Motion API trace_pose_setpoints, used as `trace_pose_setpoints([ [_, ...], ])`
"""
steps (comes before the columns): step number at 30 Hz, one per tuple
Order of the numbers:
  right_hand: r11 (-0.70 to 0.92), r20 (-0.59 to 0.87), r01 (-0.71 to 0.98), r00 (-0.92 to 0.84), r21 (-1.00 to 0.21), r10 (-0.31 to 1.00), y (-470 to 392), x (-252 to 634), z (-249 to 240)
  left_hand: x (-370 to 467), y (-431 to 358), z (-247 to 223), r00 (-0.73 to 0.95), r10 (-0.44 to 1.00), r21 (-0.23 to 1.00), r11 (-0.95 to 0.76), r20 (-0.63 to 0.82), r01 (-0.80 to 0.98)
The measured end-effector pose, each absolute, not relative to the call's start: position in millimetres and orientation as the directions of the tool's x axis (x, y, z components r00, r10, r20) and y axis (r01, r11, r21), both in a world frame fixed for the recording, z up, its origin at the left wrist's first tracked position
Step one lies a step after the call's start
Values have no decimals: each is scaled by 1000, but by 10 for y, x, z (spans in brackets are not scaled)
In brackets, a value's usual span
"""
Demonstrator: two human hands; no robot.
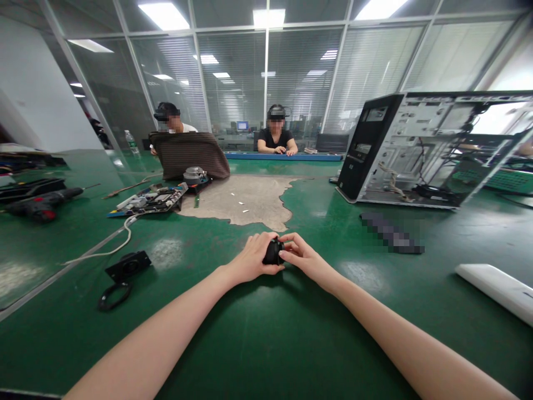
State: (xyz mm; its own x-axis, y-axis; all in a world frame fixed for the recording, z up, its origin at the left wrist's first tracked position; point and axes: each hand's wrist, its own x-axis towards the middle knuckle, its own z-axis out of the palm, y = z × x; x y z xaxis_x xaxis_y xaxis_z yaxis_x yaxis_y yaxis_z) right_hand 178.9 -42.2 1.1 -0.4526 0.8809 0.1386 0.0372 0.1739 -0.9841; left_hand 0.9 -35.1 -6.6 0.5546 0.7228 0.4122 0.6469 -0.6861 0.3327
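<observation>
A small black cylindrical part, much like a camera lens, is held just above or on the green tabletop in front of me. Its left side sits within my left hand, thumb and fingers curled around it. From the right, the fingertips of my right hand pinch its end. My fingers cover much of the part, so its full shape is hidden. To the left lies a black boxy piece with a round opening, resembling a camera body. Beside that is a loose black ring.
An opened computer tower stands at the right, with a blurred dark object and a white casing nearer. Leftward are a circuit board, a white cable and a power drill. Two people sit across the table.
</observation>
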Motion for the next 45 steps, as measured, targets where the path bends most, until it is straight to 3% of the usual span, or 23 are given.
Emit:
trace_pose_setpoints([
  [7,170,147,-2,-510,-985,847,-427,1806,41,3,-351,-77,556,709,322,-698,433,639],
  [16,158,114,62,-450,-986,886,-421,1792,14,4,-353,-83,552,719,330,-689,422,645],
  [22,151,134,-10,-523,-989,842,-417,1824,46,3,-341,-91,551,716,334,-692,429,640],
  [29,152,112,58,-432,-987,895,-437,1785,46,6,-341,-71,552,723,348,-687,415,639],
  [35,142,110,21,-519,-990,848,-452,1810,97,4,-329,-91,553,718,338,-691,424,639],
  [45,161,115,71,-429,-984,896,-384,1789,0,1,-352,-50,552,732,356,-679,400,643],
])
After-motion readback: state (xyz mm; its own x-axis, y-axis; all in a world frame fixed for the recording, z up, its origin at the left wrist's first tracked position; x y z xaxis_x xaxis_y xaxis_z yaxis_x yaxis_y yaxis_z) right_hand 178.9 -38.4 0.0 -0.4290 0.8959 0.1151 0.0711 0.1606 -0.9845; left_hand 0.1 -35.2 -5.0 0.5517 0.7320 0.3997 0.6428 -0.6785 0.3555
